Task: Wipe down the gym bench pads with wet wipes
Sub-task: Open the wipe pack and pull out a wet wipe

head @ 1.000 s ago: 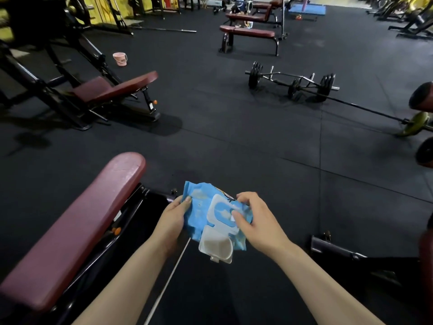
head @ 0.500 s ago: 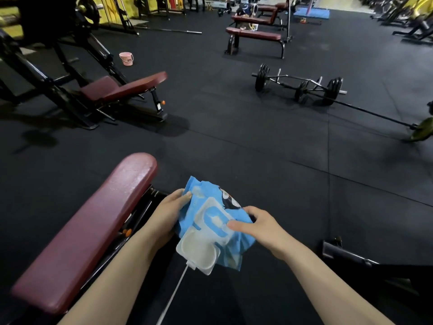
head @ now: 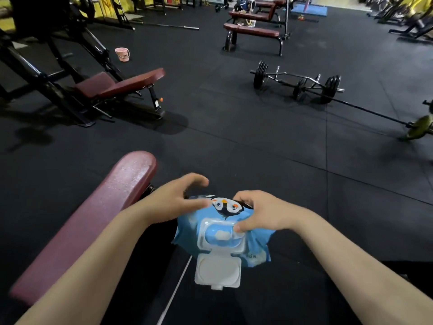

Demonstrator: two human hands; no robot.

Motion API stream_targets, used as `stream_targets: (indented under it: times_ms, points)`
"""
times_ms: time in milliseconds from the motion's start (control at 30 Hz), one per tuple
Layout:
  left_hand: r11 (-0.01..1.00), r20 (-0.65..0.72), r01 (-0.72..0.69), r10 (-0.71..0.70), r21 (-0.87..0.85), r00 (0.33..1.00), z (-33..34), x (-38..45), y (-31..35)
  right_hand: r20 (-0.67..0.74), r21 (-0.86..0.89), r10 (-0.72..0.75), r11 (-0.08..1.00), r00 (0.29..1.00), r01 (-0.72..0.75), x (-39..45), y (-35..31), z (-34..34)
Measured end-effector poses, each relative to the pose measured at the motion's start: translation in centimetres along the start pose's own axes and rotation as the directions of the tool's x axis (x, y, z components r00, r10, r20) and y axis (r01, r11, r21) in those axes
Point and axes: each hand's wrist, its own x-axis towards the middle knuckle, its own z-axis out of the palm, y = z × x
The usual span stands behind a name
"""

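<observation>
Wet wipes pack [head: 225, 233] sits low in the centre of the frame, blue with a penguin printed on its top face, and your right hand [head: 262, 213] grips it: your fingers curl over its far edge while your thumb presses on the white rim of the dispenser opening. The white lid [head: 218, 270] hangs open toward the bottom of the frame, and a bit of white wipe shows in the oval opening. Your left hand [head: 174, 202] is just left of the pack with its fingers spread and loosely bent; the thumb reaches toward the penguin print, but it is blurred and you cannot tell whether it touches the pack. It holds nothing.

Left of your hands, the maroon bench pad [head: 93, 219] runs diagonally from the lower left corner up toward the centre, its rounded end near your left hand. A thin white cord [head: 175, 292] crosses the dark area below the pack.

Farther out, black rubber floor [head: 234, 137] fills the middle. In the upper left stands an incline bench [head: 121, 84] with maroon pads on a black frame, and a pink bucket [head: 122, 54] sits behind it. A flat bench [head: 251, 31] stands at upper centre. To the right of centre a barbell rack with black plates [head: 297, 83] lies on the floor, and a long bar runs from it to a yellowish plate [head: 419, 130] at the right edge.
</observation>
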Motion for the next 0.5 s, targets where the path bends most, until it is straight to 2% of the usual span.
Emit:
stream_targets:
  times_ms: [67,167,233,300,367,500]
  points:
    - [0.964,0.199,0.007,-0.062,0.265,0.978,0.0,0.5,1.8,0.047,-0.142,-0.017,0.99,0.999,0.023,0.7,-1.4,-0.7]
    - [0.902,0.296,0.02,-0.163,0.431,0.941,0.7,1.8,2.9,0.096,-0.256,0.002,0.966,0.995,0.023,1.4,-3.1,-1.5]
    - [0.919,0.333,0.034,-0.177,0.393,0.926,1.0,2.6,2.4,0.127,-0.329,0.02,0.944,0.992,0.024,1.8,-3.9,-1.7]
    - [0.957,0.346,0.077,-0.175,0.279,0.922,1.2,2.7,1.7,0.153,-0.391,0.04,0.92,0.987,0.024,2.1,-4.6,-1.9]
    - [0.979,0.297,0.093,-0.145,0.184,0.944,1.9,2.3,1.2,0.162,-0.432,0.049,0.901,0.986,0.026,2.2,-5.1,-1.9]
    - [0.991,0.125,0.076,-0.09,0.114,0.988,3.5,1.3,-1.0,0.114,-0.468,0.049,0.884,0.992,0.01,2.5,-4.5,-0.9]
